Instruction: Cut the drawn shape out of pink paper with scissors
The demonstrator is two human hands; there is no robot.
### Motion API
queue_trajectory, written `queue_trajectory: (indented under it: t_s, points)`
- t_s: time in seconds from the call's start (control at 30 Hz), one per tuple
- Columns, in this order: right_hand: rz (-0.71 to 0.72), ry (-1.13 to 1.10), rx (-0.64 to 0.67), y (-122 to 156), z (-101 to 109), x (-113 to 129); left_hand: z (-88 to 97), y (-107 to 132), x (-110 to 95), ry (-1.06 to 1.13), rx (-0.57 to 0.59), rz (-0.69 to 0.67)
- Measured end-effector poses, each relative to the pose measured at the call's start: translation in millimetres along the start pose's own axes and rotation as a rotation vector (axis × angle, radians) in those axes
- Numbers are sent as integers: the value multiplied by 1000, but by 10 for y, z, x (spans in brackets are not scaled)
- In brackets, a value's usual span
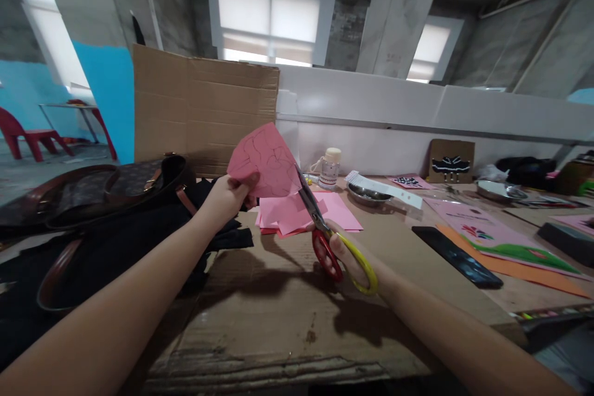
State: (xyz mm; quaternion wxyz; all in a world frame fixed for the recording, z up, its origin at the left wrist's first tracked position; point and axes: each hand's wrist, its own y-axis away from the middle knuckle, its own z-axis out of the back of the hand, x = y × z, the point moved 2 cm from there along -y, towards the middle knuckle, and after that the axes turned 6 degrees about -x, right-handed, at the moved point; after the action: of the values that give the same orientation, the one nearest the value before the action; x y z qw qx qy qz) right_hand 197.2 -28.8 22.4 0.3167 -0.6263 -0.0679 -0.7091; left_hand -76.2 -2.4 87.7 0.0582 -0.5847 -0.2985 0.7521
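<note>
My left hand (228, 196) pinches the lower left corner of a pink paper piece (265, 161) marked with drawn lines, held up above the table. My right hand (351, 255) has its fingers through the red and yellow handles of a pair of scissors (325, 229). The scissor blades point up and left, and their tips meet the right edge of the pink paper. Under both hands lies a stack of pink paper sheets (304, 210) on the brown cardboard table cover (278, 297).
A dark handbag (93, 198) and black cloth fill the left side. A small glue bottle (330, 168), a metal dish (369, 195), a black phone (457, 257) and coloured craft sheets (496, 238) lie to the right. A cardboard sheet (204, 105) stands behind.
</note>
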Motion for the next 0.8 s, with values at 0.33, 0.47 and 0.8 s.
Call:
queue_trajectory:
  t_s: [0.33, 0.47, 0.8]
  points:
    - [-10, 21, 36, 3, 9, 28, -8, 10, -44, -13, -16, -17]
    - [8, 76, -10, 16, 32, -12, -5, -9, 3, 7, 4, -10]
    - [33, 41, 1, -23, 4, 23, -18, 13, -13, 51, 38, 23]
